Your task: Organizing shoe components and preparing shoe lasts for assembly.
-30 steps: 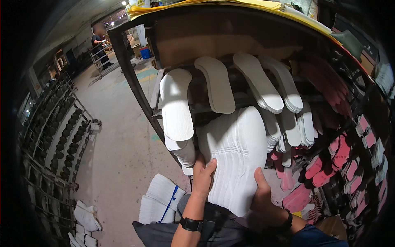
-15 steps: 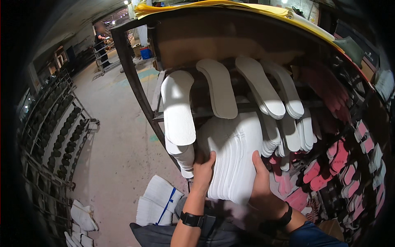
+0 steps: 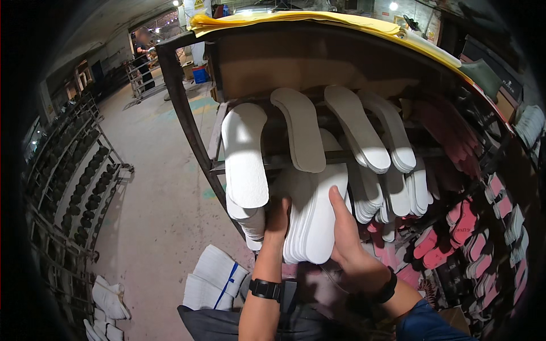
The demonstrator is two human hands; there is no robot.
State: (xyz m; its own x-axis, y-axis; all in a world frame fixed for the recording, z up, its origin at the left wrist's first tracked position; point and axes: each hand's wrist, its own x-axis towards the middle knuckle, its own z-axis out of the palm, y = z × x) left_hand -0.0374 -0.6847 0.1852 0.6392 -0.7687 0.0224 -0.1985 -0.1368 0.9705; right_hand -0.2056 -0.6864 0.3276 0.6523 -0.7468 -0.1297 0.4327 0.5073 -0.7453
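At the centre of the frame, a stack of white insoles (image 3: 314, 221) is clasped from both sides in the grip of the left hand (image 3: 277, 220) and right hand (image 3: 348, 236), apparently being positioned at the dark rack (image 3: 175, 85), with even pressure called for in any next move.

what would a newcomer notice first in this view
Probably the thick stack of white insoles held between the left hand and the right hand, near the middle of the view. Next might be the bright yellow sheets along the top of the dark rack, and the pink insoles at the lower right. The blue strap around a white bundle stands out at the lower left.
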